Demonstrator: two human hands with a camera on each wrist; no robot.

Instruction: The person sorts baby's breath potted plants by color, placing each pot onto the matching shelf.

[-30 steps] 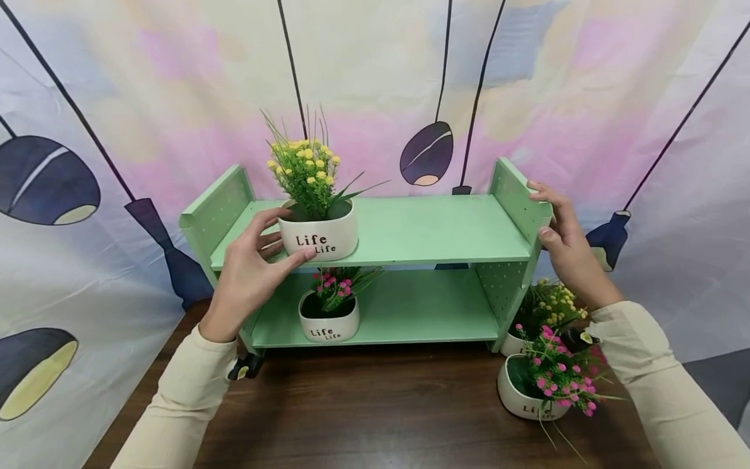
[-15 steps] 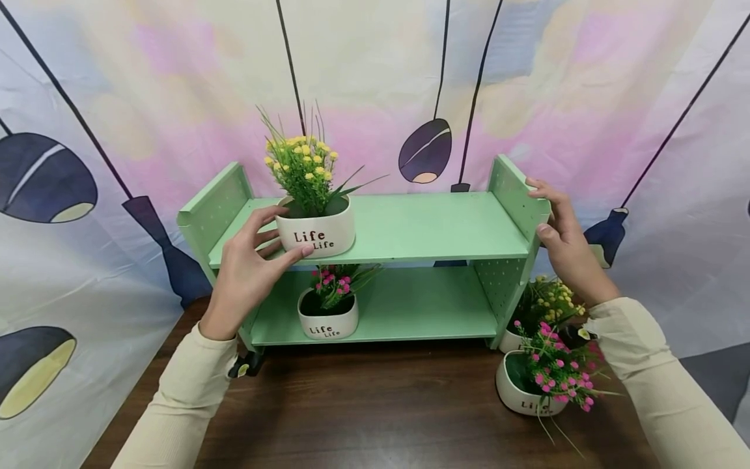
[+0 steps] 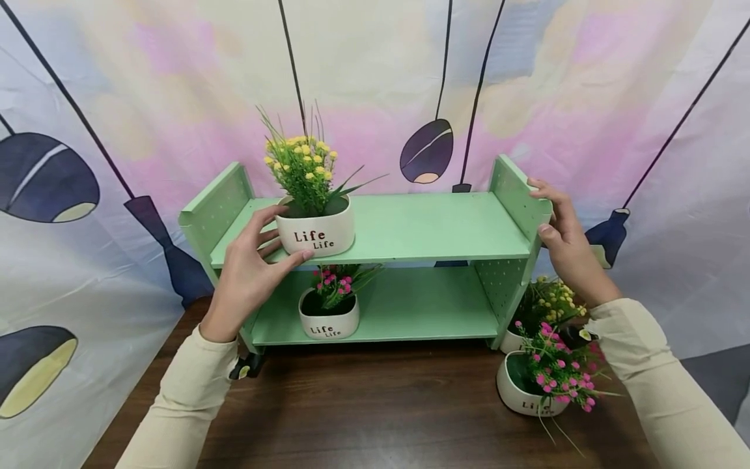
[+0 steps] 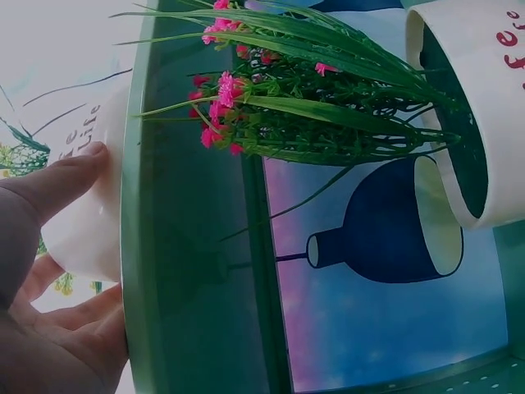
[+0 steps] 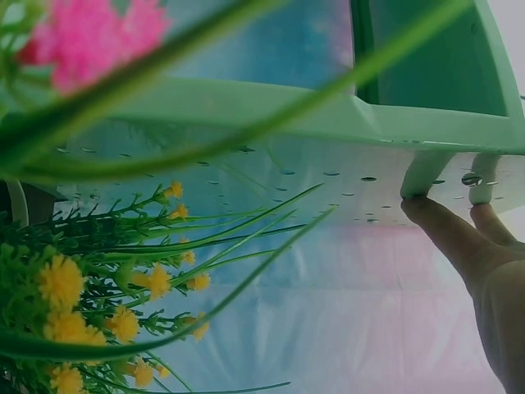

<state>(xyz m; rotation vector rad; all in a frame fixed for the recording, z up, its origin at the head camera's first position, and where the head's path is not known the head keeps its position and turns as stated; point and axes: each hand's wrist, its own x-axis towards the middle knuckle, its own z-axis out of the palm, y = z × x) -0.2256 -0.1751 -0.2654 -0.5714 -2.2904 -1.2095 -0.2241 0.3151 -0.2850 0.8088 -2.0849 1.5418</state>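
A white pot (image 3: 316, 236) with yellow flowers stands on the upper board of the green shelf (image 3: 433, 228). My left hand (image 3: 246, 273) grips its left side, thumb on the front and fingers around the side and back; the left wrist view shows the thumb of this hand (image 4: 49, 271) on the white pot (image 4: 98, 205). My right hand (image 3: 571, 251) rests against the shelf's right side panel (image 3: 521, 202) near its top front. In the right wrist view the fingertips of the right hand (image 5: 492, 279) touch the panel's outer face (image 5: 328, 176).
A pot with pink flowers (image 3: 329, 322) stands on the lower board at left. Right of the shelf, another pink-flowered pot (image 3: 527, 394) stands on the brown table (image 3: 381, 410), in front of a yellow-flowered pot (image 3: 512, 342). A patterned cloth (image 3: 363, 65) hangs behind.
Since a second ago the upper pot and my left hand show almost no movement; the whole head view has shifted slightly. The right hand stays at the side panel.
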